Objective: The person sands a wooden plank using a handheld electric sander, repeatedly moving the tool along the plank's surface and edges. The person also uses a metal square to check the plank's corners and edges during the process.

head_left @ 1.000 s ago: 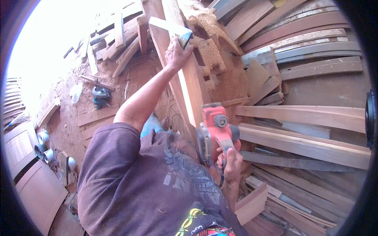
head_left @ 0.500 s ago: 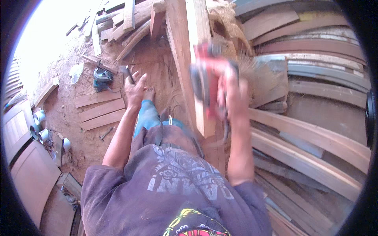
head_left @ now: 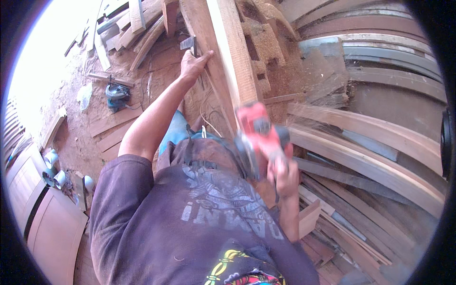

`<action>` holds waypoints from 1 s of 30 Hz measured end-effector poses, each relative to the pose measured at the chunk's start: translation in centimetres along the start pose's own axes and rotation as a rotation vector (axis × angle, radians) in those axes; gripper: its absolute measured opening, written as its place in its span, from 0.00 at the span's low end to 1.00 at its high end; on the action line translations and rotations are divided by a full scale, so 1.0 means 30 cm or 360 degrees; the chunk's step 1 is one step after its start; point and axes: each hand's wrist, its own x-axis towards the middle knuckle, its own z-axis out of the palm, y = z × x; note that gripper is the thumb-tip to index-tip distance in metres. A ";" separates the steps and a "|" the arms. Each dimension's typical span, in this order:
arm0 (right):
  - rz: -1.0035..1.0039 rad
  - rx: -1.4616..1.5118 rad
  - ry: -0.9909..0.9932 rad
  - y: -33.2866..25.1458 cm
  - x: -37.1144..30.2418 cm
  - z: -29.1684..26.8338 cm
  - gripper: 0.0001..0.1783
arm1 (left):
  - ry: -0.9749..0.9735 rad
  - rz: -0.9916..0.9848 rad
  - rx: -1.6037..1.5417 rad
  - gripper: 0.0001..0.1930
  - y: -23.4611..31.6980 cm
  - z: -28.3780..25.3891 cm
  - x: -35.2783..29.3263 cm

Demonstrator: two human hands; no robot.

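My right hand (head_left: 283, 176) is closed around the rear handle of a red electric planer (head_left: 256, 126). The planer, slightly blurred, is at the near end of a long pale timber beam (head_left: 232, 54). Farther forward, my left hand (head_left: 192, 66) grips a small dark tool with a flat grey end (head_left: 188, 43); its exact kind is unclear. The left thumb reaches to the side of the reddish timber (head_left: 199, 31) that runs left of the pale beam.
Sawdust and shavings (head_left: 270, 45) heap beyond the beam, with flying chips to its right. Stacked boards (head_left: 370, 161) fill the right side. A circular saw (head_left: 116, 95) lies on the dirt at left, near loose planks (head_left: 111, 122) and panels (head_left: 54, 232). Scrap wood (head_left: 147, 35) is piled ahead.
The planer has come back toward me along the beam in my right hand. My left hand, with its small tool, has moved forward and right to the timber.
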 end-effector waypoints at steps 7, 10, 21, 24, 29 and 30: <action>0.0213 0.0202 0.0155 -0.031 -0.048 0.064 0.23 | -0.0068 0.0003 -0.0079 0.24 -0.015 0.017 -0.003; 0.0047 0.0236 0.0139 -0.160 0.149 0.111 0.24 | -0.0034 0.0011 -0.0072 0.25 -0.056 0.014 0.003; -0.0478 0.0300 -0.0130 -0.855 1.148 0.254 0.29 | 0.0016 -0.0058 0.0106 0.25 0.072 0.034 -0.082; -0.0410 0.0290 -0.0076 -0.889 1.214 0.248 0.27 | 0.0038 -0.0022 0.0174 0.25 0.088 0.038 -0.082; -0.0384 0.0243 -0.0257 -0.663 0.882 0.241 0.32 | 0.0029 0.0023 0.0055 0.27 -0.045 -0.003 0.022; -0.0411 0.0155 -0.0277 -0.570 0.765 0.192 0.33 | 0.0033 -0.0023 0.0113 0.28 -0.027 0.002 0.012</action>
